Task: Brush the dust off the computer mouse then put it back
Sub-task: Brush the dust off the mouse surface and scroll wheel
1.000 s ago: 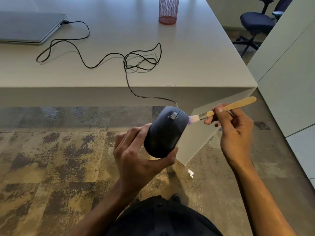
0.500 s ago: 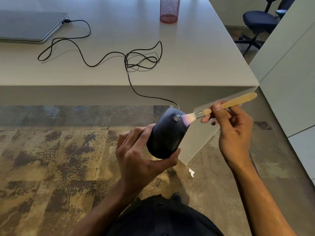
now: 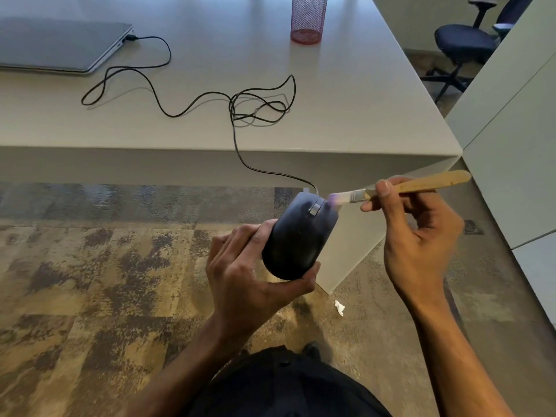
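Observation:
A black wired computer mouse (image 3: 299,236) is held in the air in front of the desk, below its front edge. My left hand (image 3: 249,275) grips it from the left and underneath, buttons facing up. My right hand (image 3: 418,233) holds a small brush (image 3: 400,188) with a wooden handle by its metal ferrule. The pale, purple-tinted bristles touch the front right corner of the mouse, beside the scroll wheel. The mouse's black cable (image 3: 210,100) runs up over the desk edge and loops across the top to a closed laptop (image 3: 57,45).
The white desk (image 3: 361,109) fills the upper view, with a red mesh cup (image 3: 308,19) near its back edge. A blue office chair (image 3: 463,40) stands at the far right behind a pale partition (image 3: 511,115). Patterned carpet lies below, with a white scrap (image 3: 340,307) on it.
The brush swept onto the mouse near the scroll wheel half a second ago, and has drawn back to the front right corner. My left hand keeps its grip on the mouse.

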A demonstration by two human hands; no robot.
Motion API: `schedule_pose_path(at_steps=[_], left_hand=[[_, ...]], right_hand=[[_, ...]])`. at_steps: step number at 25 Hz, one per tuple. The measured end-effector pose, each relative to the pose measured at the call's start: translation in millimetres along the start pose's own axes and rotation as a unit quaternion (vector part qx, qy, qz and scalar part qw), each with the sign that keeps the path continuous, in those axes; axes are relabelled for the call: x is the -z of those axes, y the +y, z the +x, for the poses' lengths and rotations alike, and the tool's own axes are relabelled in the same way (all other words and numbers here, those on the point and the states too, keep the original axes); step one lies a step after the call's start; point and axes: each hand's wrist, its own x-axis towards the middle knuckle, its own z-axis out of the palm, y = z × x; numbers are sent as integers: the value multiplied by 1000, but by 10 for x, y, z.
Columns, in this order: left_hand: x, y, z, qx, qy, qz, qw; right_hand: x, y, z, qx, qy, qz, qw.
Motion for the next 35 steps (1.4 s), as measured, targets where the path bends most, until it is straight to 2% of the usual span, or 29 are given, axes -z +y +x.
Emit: schedule_pose_path(at_steps=[2,5,8,11,14,16,18,20,22,24,30,32,35], left_hand=[[-2,-5,9,6,-6,3,1000],[-10,-16,8,7,-16,5,1000],[-7,-18,-2,-5,-16,10,1000],[6,-25,-11,-10,-12,0,1000],[17,-36,-13,-14,-8,-6,1000],[19,-43,-17,-16,-8,-6,1000],[22,-56,-19,-19,-6,-6,1000],[22,-63,-20,-26,-3,-5,1000],[17,-68,-21,-37,1,-4,999],[14,-76,-23,-43,7,-7,999],[13,-96,-37,-54,12,-9,998],[13,-98,-26,-51,16,-8,999],[6,-97,-16,-53,21,-4,998]], right_hand=[[19,-64,-85,15,-15,47,999],[-24,-190,-291,27,-121,140,982],[-88,-249,-452,24,-184,112,976],[-66,-194,-438,8,-152,97,984],[14,-105,-317,-11,-53,40,998],[59,-112,-267,-12,-19,46,999],[68,-163,-269,-5,-62,110,992],[34,-224,-282,-20,-148,174,973],[-16,-248,-272,-35,-196,161,967],[-54,-235,-244,-26,-174,100,979],[-119,-152,-72,-46,-30,-7,998],[-93,-170,-74,-32,-49,27,998],[-61,-277,-155,6,-174,115,978]])
